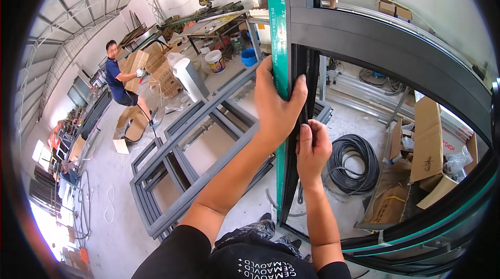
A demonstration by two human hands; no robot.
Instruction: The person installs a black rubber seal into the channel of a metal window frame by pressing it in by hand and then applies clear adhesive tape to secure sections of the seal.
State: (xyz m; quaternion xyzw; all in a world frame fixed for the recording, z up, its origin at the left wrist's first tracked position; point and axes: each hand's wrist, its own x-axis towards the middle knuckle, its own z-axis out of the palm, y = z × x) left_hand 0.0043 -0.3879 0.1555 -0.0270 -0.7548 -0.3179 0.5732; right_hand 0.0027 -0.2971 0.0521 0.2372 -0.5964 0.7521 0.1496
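A dark grey metal door or window frame (359, 31) stands upright before me, its near post faced with green film (279, 23). My left hand (281, 99) is wrapped round this post, fingers over the green side and thumb on the black inner channel. Just below, on the inner side, my right hand (313, 149) is closed, thumb against curled fingers. It pinches at a black rubber strip (303, 109) that runs along the channel. What lies between the right fingertips is partly hidden.
Grey frames (208, 149) lie stacked to my left. A coil of black hose or cable (354, 164) and opened cardboard boxes (428, 133) are seen through the frame. Farther left, a person (119, 76) stands by cartons (164, 73). Buckets (214, 61) sit near a cluttered workbench (213, 25).
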